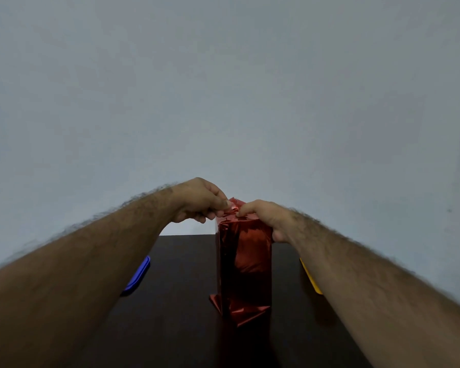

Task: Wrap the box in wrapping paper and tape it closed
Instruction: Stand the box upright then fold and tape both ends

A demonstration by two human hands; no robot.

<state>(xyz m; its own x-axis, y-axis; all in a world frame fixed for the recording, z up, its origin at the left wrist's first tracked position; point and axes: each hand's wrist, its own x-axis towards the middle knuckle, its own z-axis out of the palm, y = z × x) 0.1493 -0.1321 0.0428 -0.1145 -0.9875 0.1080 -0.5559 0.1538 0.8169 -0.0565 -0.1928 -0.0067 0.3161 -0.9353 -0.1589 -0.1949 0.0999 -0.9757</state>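
A tall box (246, 264) stands upright on the dark table (181, 301), covered in shiny red wrapping paper. At its foot, loose folds of paper stick out to both sides. My left hand (201, 200) pinches the crumpled paper flaps at the top of the box with thumb and fingers. My right hand (266, 217) grips the box's upper right edge, its thumb pressing down on the top flaps. No tape shows in the view.
A blue flat object (138, 277) lies on the table at the left, partly under my left forearm. A yellow flat object (310, 277) lies at the right, partly under my right forearm. A plain grey wall stands behind the table.
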